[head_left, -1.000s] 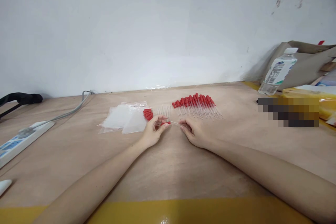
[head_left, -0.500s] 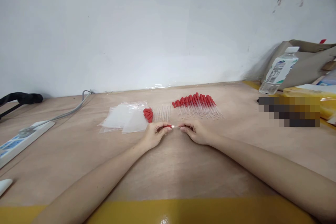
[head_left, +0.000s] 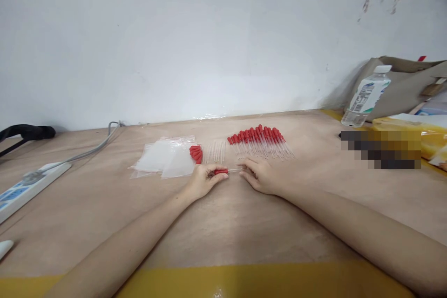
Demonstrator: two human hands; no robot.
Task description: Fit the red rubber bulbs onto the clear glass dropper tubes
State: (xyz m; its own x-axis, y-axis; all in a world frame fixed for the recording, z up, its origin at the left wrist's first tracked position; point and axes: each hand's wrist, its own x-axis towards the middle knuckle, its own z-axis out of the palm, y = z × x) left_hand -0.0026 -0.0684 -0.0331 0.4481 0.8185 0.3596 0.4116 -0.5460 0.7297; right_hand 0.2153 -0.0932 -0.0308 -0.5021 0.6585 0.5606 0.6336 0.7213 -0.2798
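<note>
My left hand (head_left: 205, 179) is closed on the red rubber bulb (head_left: 221, 172) of a dropper. The dropper's clear thin tube (head_left: 233, 170) points right, toward my right hand (head_left: 260, 176). My right thumb and fingers are parted around the tube's far end, with a gap on either side of it. Just beyond my left hand lie loose red rubber bulbs (head_left: 196, 153) and a row of clear tubes (head_left: 214, 151). Behind my right hand, droppers with red bulbs (head_left: 258, 135) lie side by side, their tubes toward me.
Clear plastic bags (head_left: 159, 156) are stacked left of the bulbs. A white power strip (head_left: 35, 186) with a grey cable (head_left: 92, 151) is at far left. On the right stand a plastic bottle (head_left: 366, 98), a grey-brown bag (head_left: 394, 93) and a yellow package (head_left: 394, 125). A wall (head_left: 174, 46) rises behind.
My right fingers have spread from the tube's end, where they were pinched together. My left grip has loosened a little, and more of the red bulb shows.
</note>
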